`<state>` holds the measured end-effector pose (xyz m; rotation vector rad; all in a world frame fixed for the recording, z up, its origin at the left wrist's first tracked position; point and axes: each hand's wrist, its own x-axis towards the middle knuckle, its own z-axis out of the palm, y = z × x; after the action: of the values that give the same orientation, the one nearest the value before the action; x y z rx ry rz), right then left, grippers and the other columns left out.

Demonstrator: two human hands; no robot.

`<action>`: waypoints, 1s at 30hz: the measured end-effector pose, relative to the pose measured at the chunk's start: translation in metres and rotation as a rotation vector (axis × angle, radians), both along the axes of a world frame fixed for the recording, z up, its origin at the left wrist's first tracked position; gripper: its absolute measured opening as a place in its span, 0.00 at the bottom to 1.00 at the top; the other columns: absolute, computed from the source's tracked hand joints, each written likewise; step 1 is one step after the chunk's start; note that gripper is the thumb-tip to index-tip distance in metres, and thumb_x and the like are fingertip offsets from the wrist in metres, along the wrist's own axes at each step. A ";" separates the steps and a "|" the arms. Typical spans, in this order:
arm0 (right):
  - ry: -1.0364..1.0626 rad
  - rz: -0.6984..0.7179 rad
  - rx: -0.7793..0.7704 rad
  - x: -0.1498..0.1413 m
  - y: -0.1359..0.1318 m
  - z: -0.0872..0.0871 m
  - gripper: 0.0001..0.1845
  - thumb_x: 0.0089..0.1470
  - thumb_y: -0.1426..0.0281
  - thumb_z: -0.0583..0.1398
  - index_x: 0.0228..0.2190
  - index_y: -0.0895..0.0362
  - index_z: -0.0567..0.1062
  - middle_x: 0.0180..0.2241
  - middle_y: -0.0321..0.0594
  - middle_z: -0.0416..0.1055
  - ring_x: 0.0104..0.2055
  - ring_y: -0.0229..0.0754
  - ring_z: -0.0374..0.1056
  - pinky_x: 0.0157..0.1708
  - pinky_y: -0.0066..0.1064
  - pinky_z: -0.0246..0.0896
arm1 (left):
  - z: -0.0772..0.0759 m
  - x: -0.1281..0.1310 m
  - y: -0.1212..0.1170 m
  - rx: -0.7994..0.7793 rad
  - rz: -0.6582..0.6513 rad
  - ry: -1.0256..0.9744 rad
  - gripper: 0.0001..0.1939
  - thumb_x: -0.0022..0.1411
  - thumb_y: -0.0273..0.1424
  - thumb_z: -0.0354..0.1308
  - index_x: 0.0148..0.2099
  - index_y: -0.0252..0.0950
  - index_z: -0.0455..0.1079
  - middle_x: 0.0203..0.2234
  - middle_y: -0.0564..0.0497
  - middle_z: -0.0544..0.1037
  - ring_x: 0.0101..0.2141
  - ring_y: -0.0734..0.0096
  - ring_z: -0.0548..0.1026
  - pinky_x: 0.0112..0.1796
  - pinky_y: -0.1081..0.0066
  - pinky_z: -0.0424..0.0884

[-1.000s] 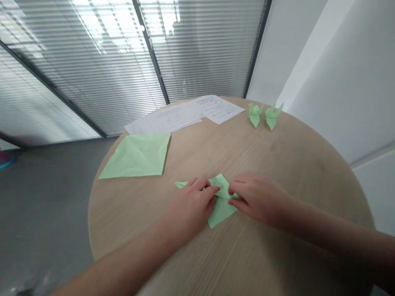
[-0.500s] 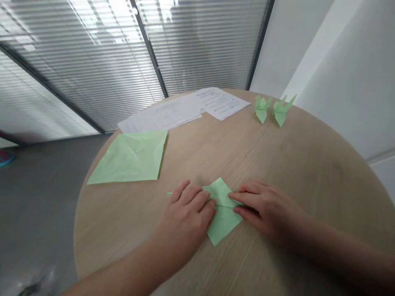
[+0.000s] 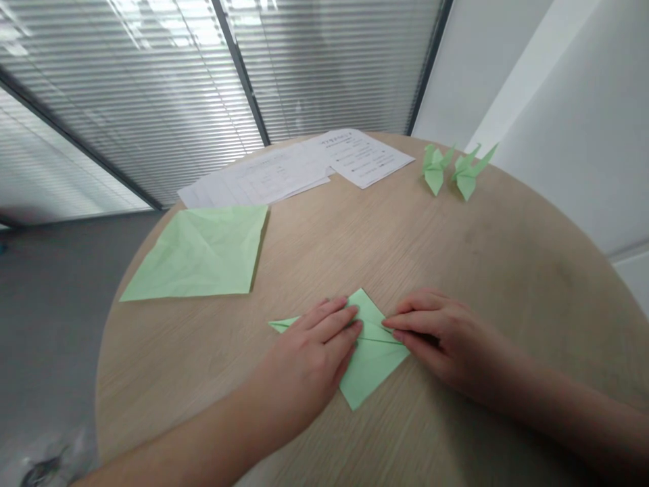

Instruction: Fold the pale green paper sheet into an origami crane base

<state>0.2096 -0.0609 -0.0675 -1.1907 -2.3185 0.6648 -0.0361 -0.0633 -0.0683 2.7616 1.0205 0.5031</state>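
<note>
A partly folded light green paper (image 3: pixel 370 362) lies on the round wooden table (image 3: pixel 487 270) near its front edge. My left hand (image 3: pixel 309 355) rests flat on the paper's left half, fingers stretched out and close together. My right hand (image 3: pixel 439 338) presses its fingertips along the paper's crease from the right, fingers held together and flat. A thin green point of the paper sticks out to the left of my left hand.
A creased green square sheet (image 3: pixel 200 253) lies at the table's left. White printed sheets (image 3: pixel 294 172) lie at the far edge. Two folded green paper cranes (image 3: pixel 453 170) stand at the far right. Glass walls with blinds stand behind; a white wall is at the right.
My left fingers have flattened out on the paper, and my right fingertips have slid right along the crease. The view has tilted, so everything sits a little lower and to the left.
</note>
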 end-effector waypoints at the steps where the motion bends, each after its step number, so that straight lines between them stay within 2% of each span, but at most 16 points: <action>1: 0.002 0.006 -0.003 0.000 0.000 0.000 0.12 0.62 0.71 0.57 0.37 0.52 0.82 0.37 0.40 0.75 0.41 0.38 0.70 0.43 0.31 0.65 | 0.000 0.000 0.000 -0.001 -0.001 -0.002 0.15 0.71 0.27 0.50 0.54 0.34 0.74 0.55 0.44 0.76 0.58 0.55 0.70 0.57 0.49 0.71; 10: -0.060 0.087 0.073 0.003 -0.001 -0.001 0.12 0.63 0.71 0.57 0.35 0.52 0.82 0.36 0.38 0.75 0.39 0.38 0.69 0.42 0.32 0.63 | 0.000 0.000 0.001 0.059 0.003 -0.038 0.14 0.72 0.28 0.49 0.51 0.34 0.75 0.53 0.45 0.77 0.56 0.57 0.72 0.57 0.50 0.71; 14: -0.088 0.088 0.110 0.003 -0.002 0.000 0.10 0.63 0.71 0.58 0.39 0.53 0.81 0.37 0.39 0.75 0.40 0.39 0.69 0.43 0.32 0.63 | 0.001 0.001 0.001 0.077 -0.002 -0.033 0.14 0.72 0.28 0.49 0.52 0.34 0.75 0.52 0.46 0.78 0.55 0.57 0.73 0.56 0.50 0.72; 20: -0.145 0.122 0.164 0.001 -0.002 0.005 0.11 0.63 0.72 0.57 0.31 0.56 0.79 0.34 0.38 0.73 0.39 0.38 0.67 0.42 0.31 0.61 | -0.003 0.000 0.002 0.102 0.001 -0.048 0.14 0.71 0.30 0.51 0.51 0.34 0.76 0.50 0.47 0.79 0.54 0.58 0.74 0.56 0.53 0.72; 24: -0.218 0.146 0.238 -0.001 -0.004 0.006 0.10 0.63 0.73 0.58 0.30 0.57 0.78 0.31 0.38 0.72 0.36 0.38 0.66 0.39 0.31 0.60 | -0.004 -0.001 0.001 0.120 0.000 -0.018 0.14 0.71 0.29 0.51 0.52 0.34 0.75 0.51 0.47 0.79 0.55 0.58 0.73 0.58 0.51 0.70; 30: -0.302 0.157 0.410 -0.004 -0.004 0.002 0.09 0.60 0.77 0.58 0.30 0.58 0.77 0.30 0.39 0.72 0.33 0.39 0.63 0.36 0.31 0.57 | 0.002 0.001 0.000 0.072 -0.138 0.160 0.19 0.71 0.26 0.49 0.61 0.31 0.67 0.58 0.43 0.73 0.58 0.57 0.69 0.61 0.52 0.65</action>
<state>0.2055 -0.0651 -0.0658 -0.9759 -2.6465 0.0430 -0.0346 -0.0631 -0.0663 2.9499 0.8496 0.3099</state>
